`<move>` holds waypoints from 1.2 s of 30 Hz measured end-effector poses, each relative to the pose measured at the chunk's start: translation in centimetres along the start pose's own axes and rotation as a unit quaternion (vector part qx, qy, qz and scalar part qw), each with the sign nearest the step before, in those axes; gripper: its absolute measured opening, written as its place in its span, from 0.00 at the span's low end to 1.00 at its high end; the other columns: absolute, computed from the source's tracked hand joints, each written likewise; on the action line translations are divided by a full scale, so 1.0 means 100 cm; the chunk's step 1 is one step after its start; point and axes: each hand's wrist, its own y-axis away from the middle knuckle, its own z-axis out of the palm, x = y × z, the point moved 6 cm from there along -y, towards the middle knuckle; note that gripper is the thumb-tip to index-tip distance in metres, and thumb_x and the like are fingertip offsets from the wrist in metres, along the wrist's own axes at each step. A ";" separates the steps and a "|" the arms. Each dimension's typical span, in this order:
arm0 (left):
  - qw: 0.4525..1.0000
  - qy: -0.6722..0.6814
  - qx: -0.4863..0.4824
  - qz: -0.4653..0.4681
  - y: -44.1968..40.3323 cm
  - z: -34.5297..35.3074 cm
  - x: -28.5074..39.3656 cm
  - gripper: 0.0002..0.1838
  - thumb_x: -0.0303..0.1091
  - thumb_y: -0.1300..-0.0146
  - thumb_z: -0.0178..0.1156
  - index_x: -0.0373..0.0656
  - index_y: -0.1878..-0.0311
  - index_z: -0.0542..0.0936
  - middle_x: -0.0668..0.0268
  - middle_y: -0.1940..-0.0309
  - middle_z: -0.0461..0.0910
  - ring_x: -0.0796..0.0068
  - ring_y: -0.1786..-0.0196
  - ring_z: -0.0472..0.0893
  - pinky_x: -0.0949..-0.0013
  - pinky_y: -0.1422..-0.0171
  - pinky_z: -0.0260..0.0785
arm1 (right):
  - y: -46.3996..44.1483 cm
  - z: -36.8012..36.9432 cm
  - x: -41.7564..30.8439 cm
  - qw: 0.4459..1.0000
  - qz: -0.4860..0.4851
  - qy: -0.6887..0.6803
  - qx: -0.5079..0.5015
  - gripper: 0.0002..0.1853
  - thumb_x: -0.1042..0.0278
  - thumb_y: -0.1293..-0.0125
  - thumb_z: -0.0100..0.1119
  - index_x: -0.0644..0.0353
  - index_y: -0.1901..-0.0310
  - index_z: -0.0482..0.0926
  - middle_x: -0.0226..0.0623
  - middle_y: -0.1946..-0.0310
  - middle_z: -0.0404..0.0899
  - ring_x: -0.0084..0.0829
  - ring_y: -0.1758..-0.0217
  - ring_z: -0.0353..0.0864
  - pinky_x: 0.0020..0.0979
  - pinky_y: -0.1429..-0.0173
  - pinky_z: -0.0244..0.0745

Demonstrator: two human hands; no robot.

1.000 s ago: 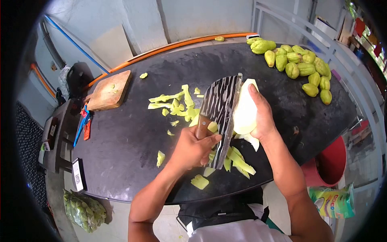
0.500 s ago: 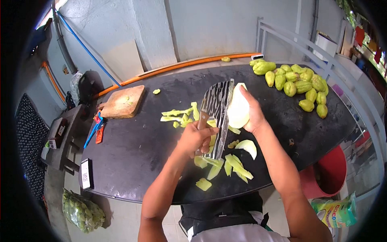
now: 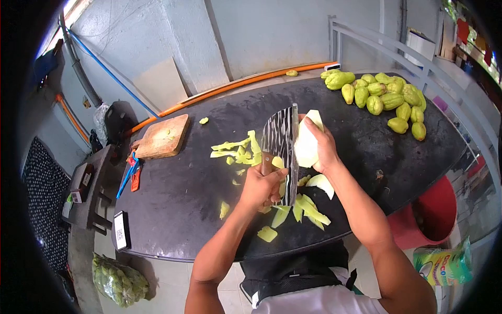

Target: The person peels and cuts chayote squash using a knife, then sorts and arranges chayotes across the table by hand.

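In the head view, I have the left hand (image 3: 261, 189) closed on the wooden handle (image 3: 266, 163) of a broad cleaver (image 3: 278, 128); its fingers are curled inward and its thumb lies against the flat of the blade. The blade stands nearly upright in the view, its face striped black and white, with its straight edge turned toward the right hand (image 3: 324, 148). I have the pale vegetable (image 3: 307, 145) in that right hand, above the dark table (image 3: 172, 204): the thumb presses on its upper side, and the remaining fingers are mostly hidden behind it, so I cannot tell their spacing. The cleaver's edge is just beside the pale vegetable; I cannot confirm contact. On the table below the hands, I note overlapping green peelings (image 3: 314, 211), with a curved white slice (image 3: 322, 184) near the right wrist. A second cluster of green strips (image 3: 232, 146) lies beyond the left hand. At the far right of the table I register a pile of whole green vegetables (image 3: 375, 104). At the left, a wooden cutting board (image 3: 163, 138) lies near a blue-handled tool (image 3: 125, 178). A red bin (image 3: 444, 209) stands beside the table's right edge.
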 end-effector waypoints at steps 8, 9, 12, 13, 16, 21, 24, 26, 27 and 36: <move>1.000 -0.011 0.003 -0.018 0.000 -0.004 0.001 0.15 0.30 0.29 0.68 0.40 0.70 0.73 0.69 0.87 0.68 0.75 0.89 0.68 0.66 0.83 0.61 | 0.005 0.006 -0.005 1.000 0.007 -0.003 -0.016 0.22 0.53 0.24 0.64 0.59 0.37 0.80 0.33 0.53 0.87 0.25 0.54 0.88 0.30 0.50 0.84; 1.000 -0.009 0.004 -0.020 0.000 -0.004 0.001 0.15 0.30 0.29 0.68 0.40 0.70 0.73 0.68 0.87 0.68 0.75 0.89 0.68 0.66 0.83 0.61 | 0.005 0.005 -0.004 1.000 0.010 -0.005 -0.017 0.22 0.53 0.24 0.64 0.59 0.37 0.80 0.33 0.53 0.87 0.25 0.54 0.88 0.30 0.50 0.84; 1.000 -0.003 0.003 -0.025 -0.001 -0.005 -0.002 0.14 0.29 0.29 0.68 0.41 0.70 0.73 0.69 0.87 0.68 0.75 0.89 0.67 0.66 0.83 0.61 | 0.002 0.001 0.001 1.000 0.010 -0.010 -0.013 0.22 0.52 0.24 0.63 0.59 0.38 0.80 0.33 0.53 0.87 0.25 0.54 0.87 0.30 0.50 0.84; 1.000 -0.002 0.002 -0.026 -0.002 -0.005 -0.003 0.14 0.29 0.29 0.68 0.41 0.70 0.73 0.69 0.87 0.68 0.75 0.89 0.67 0.66 0.83 0.61 | 0.001 0.000 0.001 1.000 0.007 -0.011 -0.011 0.22 0.52 0.24 0.63 0.59 0.38 0.80 0.33 0.53 0.87 0.25 0.55 0.87 0.29 0.50 0.84; 1.000 -0.017 -0.002 -0.002 -0.004 -0.006 -0.004 0.14 0.29 0.29 0.68 0.41 0.70 0.74 0.69 0.87 0.68 0.75 0.90 0.67 0.66 0.83 0.60 | 0.003 0.004 -0.001 1.000 0.004 -0.024 -0.002 0.22 0.52 0.24 0.63 0.59 0.38 0.80 0.33 0.53 0.87 0.25 0.55 0.87 0.29 0.50 0.83; 0.999 -0.036 0.003 -0.005 -0.002 -0.007 0.000 0.14 0.30 0.30 0.69 0.41 0.71 0.75 0.69 0.88 0.69 0.76 0.90 0.68 0.68 0.84 0.61 | 0.004 0.002 -0.005 1.000 0.014 -0.007 0.013 0.18 0.54 0.26 0.67 0.56 0.44 0.82 0.31 0.57 0.86 0.23 0.61 0.86 0.29 0.58 0.82; 0.998 -0.049 -0.012 -0.025 -0.001 -0.009 0.001 0.14 0.30 0.29 0.69 0.41 0.70 0.76 0.68 0.89 0.71 0.76 0.90 0.68 0.68 0.84 0.62 | 0.005 -0.001 -0.005 0.998 0.060 0.021 0.001 0.14 0.55 0.28 0.69 0.54 0.50 0.84 0.26 0.64 0.84 0.20 0.67 0.84 0.26 0.64 0.79; 0.999 -0.035 -0.004 -0.024 0.003 -0.004 0.002 0.15 0.30 0.30 0.69 0.40 0.70 0.75 0.69 0.89 0.69 0.76 0.90 0.68 0.68 0.84 0.61 | 0.004 0.000 -0.005 0.999 0.046 0.024 0.006 0.13 0.55 0.28 0.70 0.54 0.51 0.83 0.25 0.64 0.83 0.19 0.68 0.83 0.26 0.65 0.79; 1.000 -0.012 -0.010 -0.016 0.000 -0.004 -0.002 0.15 0.30 0.30 0.70 0.40 0.70 0.75 0.69 0.88 0.68 0.77 0.90 0.68 0.68 0.84 0.60 | 0.004 -0.001 -0.003 0.999 0.038 0.020 0.017 0.13 0.55 0.28 0.70 0.54 0.51 0.83 0.25 0.64 0.84 0.19 0.68 0.83 0.26 0.65 0.79; 1.000 -0.007 -0.015 -0.015 0.000 -0.004 -0.003 0.18 0.28 0.30 0.70 0.42 0.74 0.72 0.70 0.88 0.67 0.77 0.90 0.67 0.68 0.84 0.59 | 0.007 0.000 -0.004 0.998 0.053 0.018 0.023 0.16 0.54 0.27 0.69 0.54 0.47 0.82 0.26 0.60 0.84 0.19 0.63 0.84 0.27 0.60 0.80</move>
